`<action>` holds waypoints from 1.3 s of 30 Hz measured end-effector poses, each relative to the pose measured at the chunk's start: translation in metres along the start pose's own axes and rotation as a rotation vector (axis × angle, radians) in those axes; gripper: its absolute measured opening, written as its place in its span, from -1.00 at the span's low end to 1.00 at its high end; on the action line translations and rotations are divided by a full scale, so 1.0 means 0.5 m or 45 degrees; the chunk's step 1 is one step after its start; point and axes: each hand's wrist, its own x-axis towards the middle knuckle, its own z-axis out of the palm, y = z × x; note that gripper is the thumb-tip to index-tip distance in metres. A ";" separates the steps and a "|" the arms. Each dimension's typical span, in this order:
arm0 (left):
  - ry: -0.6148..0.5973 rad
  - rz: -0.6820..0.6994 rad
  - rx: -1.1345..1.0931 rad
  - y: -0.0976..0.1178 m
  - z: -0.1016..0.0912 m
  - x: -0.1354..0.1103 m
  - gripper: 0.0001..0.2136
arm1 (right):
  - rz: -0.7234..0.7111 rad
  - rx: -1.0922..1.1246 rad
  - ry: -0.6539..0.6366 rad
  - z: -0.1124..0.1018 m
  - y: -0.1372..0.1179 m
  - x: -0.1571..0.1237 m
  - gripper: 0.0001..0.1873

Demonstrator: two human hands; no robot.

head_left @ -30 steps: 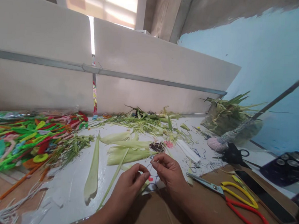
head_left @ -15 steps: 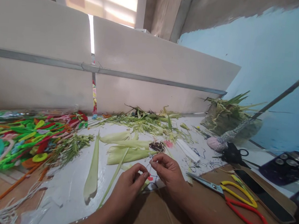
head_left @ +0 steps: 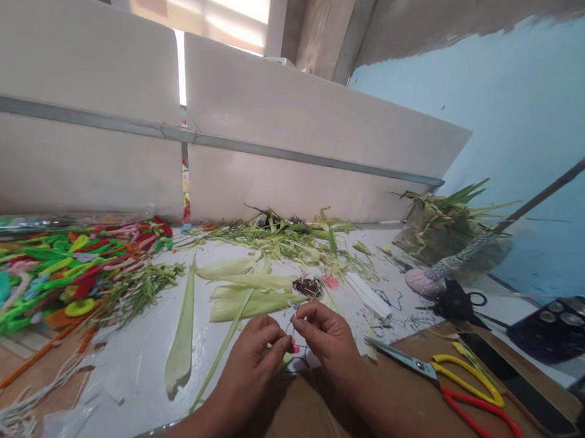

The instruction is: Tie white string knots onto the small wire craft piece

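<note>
My left hand (head_left: 258, 350) is closed in a pinch, its thumb and forefinger at a dark thread (head_left: 301, 346). Close beside it, my right hand (head_left: 328, 335) also pinches with thumb and forefinger. What sits in the right fingertips is too thin and small to make out. A loop of the thread hangs between the hands, just above the brown board. A small pinkish-red piece (head_left: 295, 345) shows by my left thumb. Beyond the fingers lie pale green corn husks (head_left: 254, 303) and a clump of dark brown strands (head_left: 308, 287).
Scissors (head_left: 427, 368) with yellow and red handles and a phone (head_left: 516, 381) lie on the brown cardboard (head_left: 395, 399) at right. Colourful fuzzy pieces (head_left: 68, 277) are heaped at left. Husk scraps (head_left: 281, 235) line the back. A stick with a wrapped base (head_left: 463, 257) stands by a husk-filled bag (head_left: 437, 222).
My left hand has turned slightly and moved a little nearer the right fingertips. The right hand has shifted slightly left and down. Things on the table stay as they were.
</note>
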 end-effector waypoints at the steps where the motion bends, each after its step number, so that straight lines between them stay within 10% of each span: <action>1: 0.002 0.016 0.033 -0.001 0.000 0.000 -0.70 | 0.008 -0.002 -0.016 0.001 -0.001 -0.001 -0.66; 15: -0.190 -0.127 -0.081 -0.002 0.001 -0.004 -0.80 | -0.007 -0.101 0.014 0.001 -0.006 -0.001 -0.67; 28: 0.200 -0.237 -0.479 -0.005 -0.002 0.002 -0.75 | 0.123 -0.072 -0.063 -0.010 0.009 0.006 -0.58; 39: 0.436 -0.321 -0.442 -0.045 -0.017 0.025 -0.69 | -0.284 -0.402 0.481 -0.076 -0.067 0.030 -0.65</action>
